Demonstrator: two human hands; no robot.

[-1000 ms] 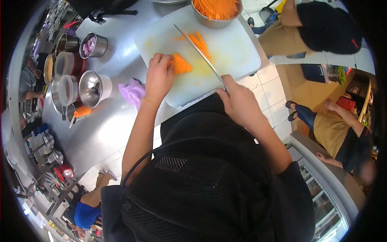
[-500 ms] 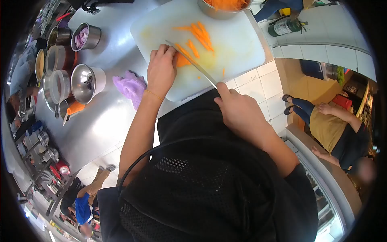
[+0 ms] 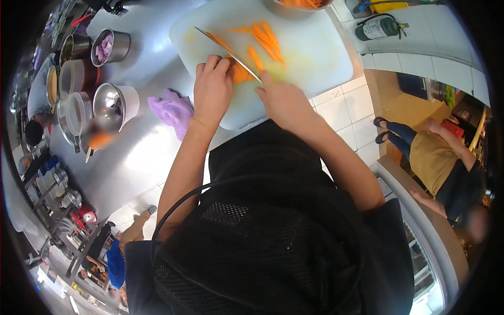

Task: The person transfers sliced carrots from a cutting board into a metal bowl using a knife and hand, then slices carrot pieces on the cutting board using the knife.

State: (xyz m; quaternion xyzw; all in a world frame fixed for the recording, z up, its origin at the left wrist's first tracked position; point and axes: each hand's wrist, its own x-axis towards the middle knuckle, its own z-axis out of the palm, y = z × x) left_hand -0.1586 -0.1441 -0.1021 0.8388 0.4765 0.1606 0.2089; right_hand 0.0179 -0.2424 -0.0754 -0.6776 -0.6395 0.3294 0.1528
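Observation:
A long knife (image 3: 228, 51) is held in my right hand (image 3: 287, 102), its blade slanting up and left over the white cutting board (image 3: 315, 58). Beneath and beside the blade lies an orange carrot piece (image 3: 240, 73). My left hand (image 3: 213, 90) grips the left end of that piece with curled fingers, close to the blade. Thin carrot strips (image 3: 266, 39) are scattered on the board beyond the knife. A steel bowl of cut carrot (image 3: 302, 4) stands at the board's far edge, partly out of view.
Left of my left arm, a purple cloth (image 3: 172, 111) lies on the steel table (image 3: 126, 173). Several bowls and tubs stand at the left, among them a metal pot (image 3: 120, 48) with purple pieces. A person (image 3: 436, 163) is at the right, another (image 3: 116, 262) at the lower left.
My right hand and the knife have moved forward and left along the carrot piece. The person at the upper right has left view. My left hand has barely shifted.

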